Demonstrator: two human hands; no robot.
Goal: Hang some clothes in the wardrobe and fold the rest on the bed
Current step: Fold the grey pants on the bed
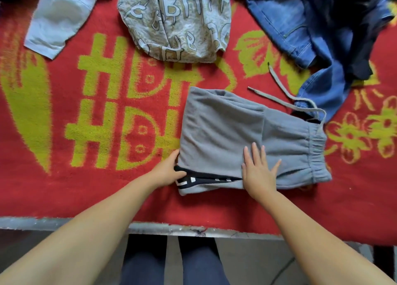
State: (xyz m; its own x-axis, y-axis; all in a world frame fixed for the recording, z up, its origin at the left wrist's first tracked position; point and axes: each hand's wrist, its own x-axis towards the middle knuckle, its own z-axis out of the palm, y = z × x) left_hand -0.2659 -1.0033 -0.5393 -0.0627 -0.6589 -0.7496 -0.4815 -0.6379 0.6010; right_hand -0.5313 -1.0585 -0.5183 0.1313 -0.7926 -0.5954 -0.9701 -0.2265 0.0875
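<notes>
grey sweatpants lying half-folded on the bed near its front edge, waistband to the right, legs doubled over on top. left hand curled round the left fold, fingers tucked under the top layer, thumb by the black-and-white stripe peeking out below. right hand flat and relaxed, fingers spread, pressing the cloth down, gripping nothing. risks from here: top layer sliding off the lower one if that pressing hand lifts too early, leaving the stripe edge sticking out and the bundle crooked; thick fleece likely to spring back open on a loose crease. drawstring trailing out to the upper right, one end lying up against the denim pile, so liable to drag or snag on the next fold, or dangle out of the finished stack. fuzzy blanket underneath probably grabbing the fabric, bunching the bottom layer on any pull. around it: red blanket with yellow-green lettering and flowers covering the bed, a pale patterned garment at top centre, a light blue piece at top left, jeans and dark cloth heaped top right. grey bed frame along the front, dark trouser legs and plain floor below. no wardrobe in sight.
</notes>
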